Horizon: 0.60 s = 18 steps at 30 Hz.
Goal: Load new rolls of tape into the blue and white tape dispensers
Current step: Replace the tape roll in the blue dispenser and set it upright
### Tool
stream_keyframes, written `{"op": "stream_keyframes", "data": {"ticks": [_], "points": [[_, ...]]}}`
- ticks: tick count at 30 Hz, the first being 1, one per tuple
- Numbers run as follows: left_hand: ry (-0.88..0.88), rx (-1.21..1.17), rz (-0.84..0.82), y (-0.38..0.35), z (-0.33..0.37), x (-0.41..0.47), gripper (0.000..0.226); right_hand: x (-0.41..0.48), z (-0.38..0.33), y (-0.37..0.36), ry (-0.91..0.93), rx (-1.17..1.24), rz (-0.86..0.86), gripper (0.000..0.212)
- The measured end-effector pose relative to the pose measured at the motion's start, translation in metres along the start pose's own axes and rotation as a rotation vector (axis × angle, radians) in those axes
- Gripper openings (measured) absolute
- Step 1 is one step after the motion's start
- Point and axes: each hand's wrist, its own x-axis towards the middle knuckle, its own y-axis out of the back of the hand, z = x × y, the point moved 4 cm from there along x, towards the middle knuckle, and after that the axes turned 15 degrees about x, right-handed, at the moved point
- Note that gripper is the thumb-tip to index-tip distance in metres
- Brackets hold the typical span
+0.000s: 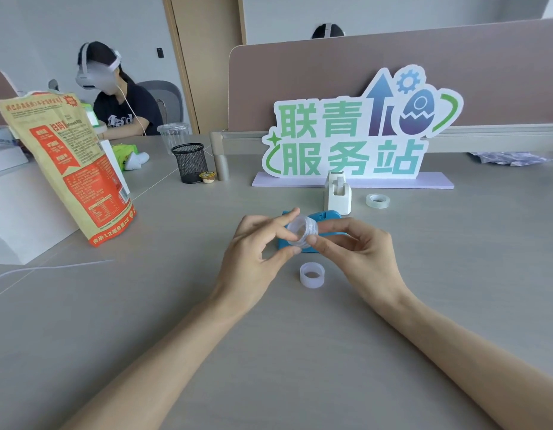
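Both hands hold one clear roll of tape (303, 231) above the table, just in front of the blue dispenser (326, 217). My left hand (259, 243) pinches its left side with thumb and fingers. My right hand (352, 243) grips its right side with its thumb on the lower rim. The hands hide most of the blue dispenser. The white dispenser (337, 193) stands upright behind it, untouched. A second clear roll (312, 275) stands on the table below the hands. A third, thinner roll (377, 201) lies flat to the right of the white dispenser.
A lettered sign on a lilac base (355, 131) stands behind the dispensers. A tall printed bag (67, 162) leans at the left. A black mesh pen cup (189, 162) and a small capsule (207, 177) stand at the back left. A person with a headset (114, 91) sits at the far left.
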Motion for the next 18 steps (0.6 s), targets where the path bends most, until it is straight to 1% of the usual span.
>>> {"op": "stream_keyframes", "data": {"ticks": [2,4,5,11,14,18], "points": [[-0.037,0.048,0.026,0.0007,0.0007,0.0003,0.010,0.0003,0.0002,0.0002,-0.005,0.022,0.006,0.021],[-0.087,0.105,0.056,0.0010,0.0020,0.0009,0.009,0.0006,-0.0004,0.0000,-0.012,0.043,0.027,0.033],[-0.108,0.130,0.066,0.0009,0.0026,0.0011,0.008,0.0007,-0.0003,0.0002,-0.011,0.037,0.034,0.035],[-0.200,0.237,0.110,0.0019,0.0066,0.0014,0.010,0.0014,0.0016,0.0006,-0.009,0.010,0.032,0.024],[-0.217,0.250,0.118,0.0026,0.0084,0.0009,0.012,0.0011,0.0020,-0.0004,-0.003,-0.013,0.028,0.020],[-0.216,0.274,0.121,0.0021,0.0091,0.0013,0.009,0.0014,0.0017,-0.0008,0.009,-0.005,0.031,0.017]]}}
